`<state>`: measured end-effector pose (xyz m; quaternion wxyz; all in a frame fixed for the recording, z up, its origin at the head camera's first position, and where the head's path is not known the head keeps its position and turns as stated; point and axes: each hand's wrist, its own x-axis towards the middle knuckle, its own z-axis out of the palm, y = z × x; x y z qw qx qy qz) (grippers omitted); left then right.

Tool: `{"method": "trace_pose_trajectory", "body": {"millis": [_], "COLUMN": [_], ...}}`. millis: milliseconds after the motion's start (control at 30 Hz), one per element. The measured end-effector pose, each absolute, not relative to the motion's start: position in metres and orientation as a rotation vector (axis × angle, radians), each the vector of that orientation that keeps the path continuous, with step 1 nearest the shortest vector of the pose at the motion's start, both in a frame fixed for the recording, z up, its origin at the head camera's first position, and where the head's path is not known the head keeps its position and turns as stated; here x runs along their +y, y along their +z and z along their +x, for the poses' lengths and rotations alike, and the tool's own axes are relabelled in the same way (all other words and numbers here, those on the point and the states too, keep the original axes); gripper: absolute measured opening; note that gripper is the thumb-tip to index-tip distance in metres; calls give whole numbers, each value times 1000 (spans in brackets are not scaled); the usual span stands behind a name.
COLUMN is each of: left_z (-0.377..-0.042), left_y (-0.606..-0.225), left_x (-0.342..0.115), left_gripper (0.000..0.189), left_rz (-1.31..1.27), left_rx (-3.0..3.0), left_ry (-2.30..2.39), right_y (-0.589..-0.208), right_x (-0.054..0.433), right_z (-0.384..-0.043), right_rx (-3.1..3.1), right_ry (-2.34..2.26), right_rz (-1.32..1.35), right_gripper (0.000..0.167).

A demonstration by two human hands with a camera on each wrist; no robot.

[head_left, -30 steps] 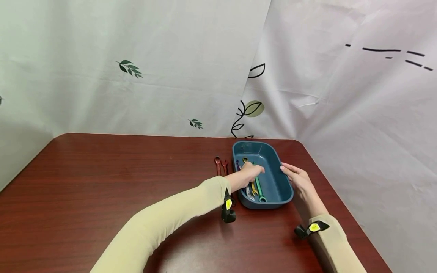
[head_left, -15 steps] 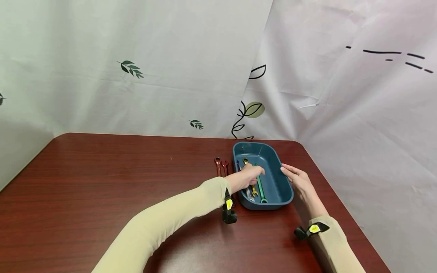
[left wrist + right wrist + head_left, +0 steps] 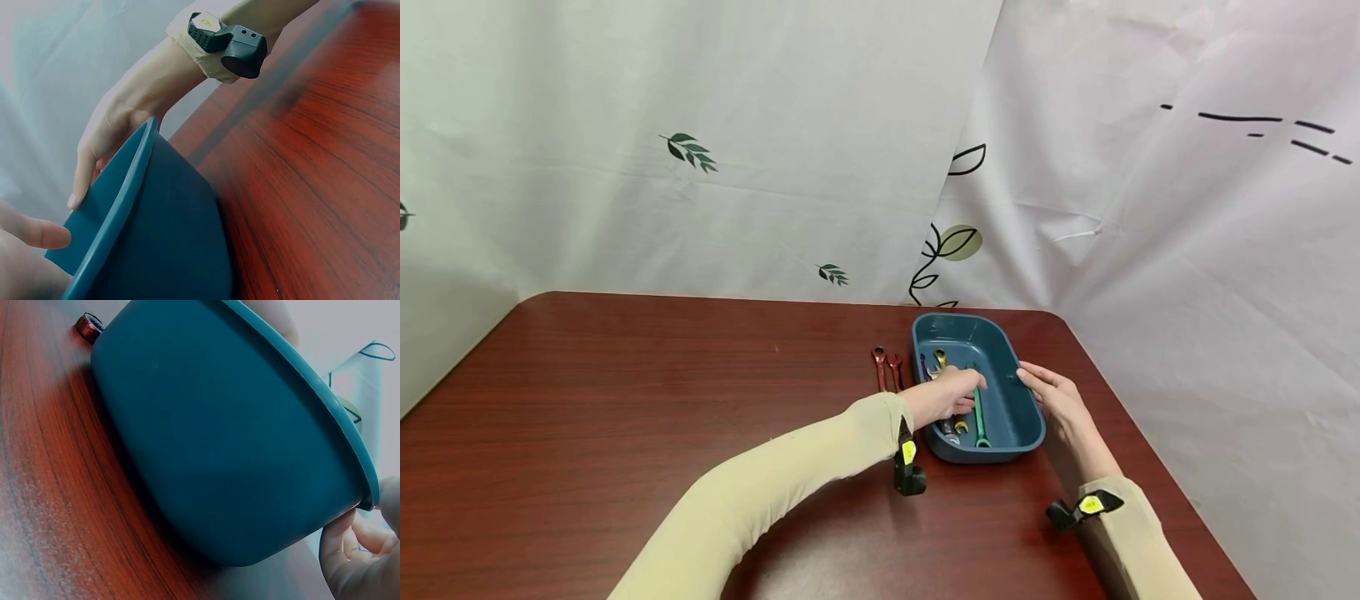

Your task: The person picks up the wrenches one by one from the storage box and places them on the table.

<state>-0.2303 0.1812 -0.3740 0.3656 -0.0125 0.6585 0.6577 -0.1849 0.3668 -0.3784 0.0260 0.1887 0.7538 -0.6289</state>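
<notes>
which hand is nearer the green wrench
Left. The left hand reaches into the bin, close beside the green wrench; the right hand is farther off, holding the bin's right rim.

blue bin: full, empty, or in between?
Partly filled. In the head view, wrenches occupy the left part of the blue bin; its right side shows bare floor.

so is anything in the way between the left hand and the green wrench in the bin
Nothing visible: the left hand reaches over the left side of the blue bin and overlaps the green wrench in the head view. The yellow wrench lies left of that, partly under the hand. Any grip is unclear.
</notes>
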Motion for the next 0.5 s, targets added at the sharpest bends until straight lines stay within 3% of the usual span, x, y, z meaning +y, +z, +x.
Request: {"method": "trace_pose_trajectory", "body": {"millis": [500], "left_z": [-227], "left_y": [-377], "left_x": [195], "left_gripper": [66], "left_rz": [-97], "left_rx": [1550], "left_ry": [1743], "right_y": [-379], "right_x": [366], "right_z": [-185], "right_rx": [2332], "right_ry": [-1958], "right_rz": [596], "right_gripper": [66]}}
